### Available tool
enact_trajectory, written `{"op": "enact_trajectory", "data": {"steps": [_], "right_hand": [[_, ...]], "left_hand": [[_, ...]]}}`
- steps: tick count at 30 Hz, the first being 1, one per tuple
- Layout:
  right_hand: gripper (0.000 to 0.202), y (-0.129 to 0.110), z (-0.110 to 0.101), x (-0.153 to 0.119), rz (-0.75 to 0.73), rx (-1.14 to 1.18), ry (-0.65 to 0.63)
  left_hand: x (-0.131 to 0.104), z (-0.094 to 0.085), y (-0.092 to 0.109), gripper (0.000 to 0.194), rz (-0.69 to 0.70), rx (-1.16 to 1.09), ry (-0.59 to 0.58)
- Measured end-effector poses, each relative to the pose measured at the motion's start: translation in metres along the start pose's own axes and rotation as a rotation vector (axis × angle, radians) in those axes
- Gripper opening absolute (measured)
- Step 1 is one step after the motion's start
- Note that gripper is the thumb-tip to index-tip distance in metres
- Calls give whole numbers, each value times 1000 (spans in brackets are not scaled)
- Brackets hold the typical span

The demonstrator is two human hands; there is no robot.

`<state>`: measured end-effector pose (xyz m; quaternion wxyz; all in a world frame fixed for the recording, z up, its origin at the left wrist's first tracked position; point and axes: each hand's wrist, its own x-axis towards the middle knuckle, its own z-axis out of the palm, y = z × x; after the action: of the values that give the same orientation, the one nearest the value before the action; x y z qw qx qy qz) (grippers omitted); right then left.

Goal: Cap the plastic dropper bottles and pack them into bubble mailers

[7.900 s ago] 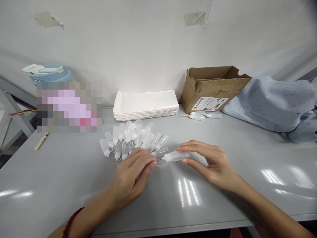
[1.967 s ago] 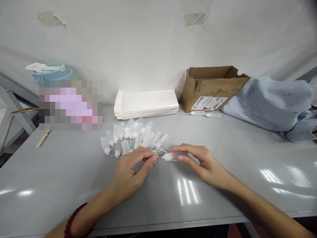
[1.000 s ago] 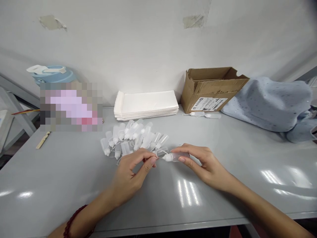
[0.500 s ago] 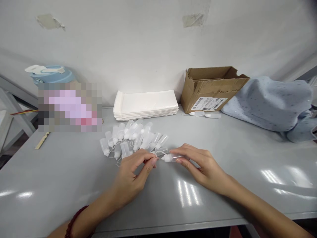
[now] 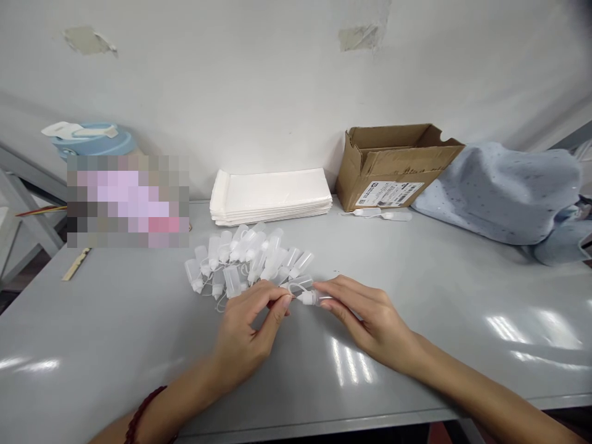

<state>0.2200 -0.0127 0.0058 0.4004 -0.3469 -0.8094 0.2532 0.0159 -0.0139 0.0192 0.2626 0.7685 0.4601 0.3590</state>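
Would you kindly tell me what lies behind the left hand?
Behind the left hand lies a pile of small bottles, with a white stack farther back. The hand covers part of the pile; what lies there cannot be seen.

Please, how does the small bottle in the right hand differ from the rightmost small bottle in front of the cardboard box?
The right hand grips the held bottle, while the rightmost bottle lies untouched on the table, near the cardboard box.
The hand covers much of the held bottle's body; the rightmost bottle's body is in open view.
Both have a translucent body and a white top pointing toward the picture's left.
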Motion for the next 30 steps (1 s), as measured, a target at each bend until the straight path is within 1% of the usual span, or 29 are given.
{"op": "enact_trajectory", "data": {"steps": [5, 11, 14, 17, 20, 22, 26, 30], "right_hand": [[30, 0, 4, -2, 10, 35, -7], [31, -1, 7, -4, 4, 63, -16], [29, -1, 6, -3, 29, 80, -26], [25, -2, 2, -1, 87, 109, -46], [23, -4, -2, 1, 124, 110, -42], [22, -5, -4, 1, 135, 102, -37], [22, -6, -4, 1, 147, 102, -64], [21, -7, -5, 0, 173, 117, -113]], "left_hand": [[-1, 1, 0, 20, -21, 2, -17], [-3, 3, -2, 18, 32, -3, 10], [-2, 2, -2, 18, 35, -9, 3], [-1, -2, -2, 20, -12, -22, -19], [-1, -8, -3, 24, -94, -43, -38], [-1, -11, -4, 26, -142, -57, -71], [-1, -12, -4, 24, -157, -89, -145], [0, -11, -2, 24, -175, -103, -194]]}}
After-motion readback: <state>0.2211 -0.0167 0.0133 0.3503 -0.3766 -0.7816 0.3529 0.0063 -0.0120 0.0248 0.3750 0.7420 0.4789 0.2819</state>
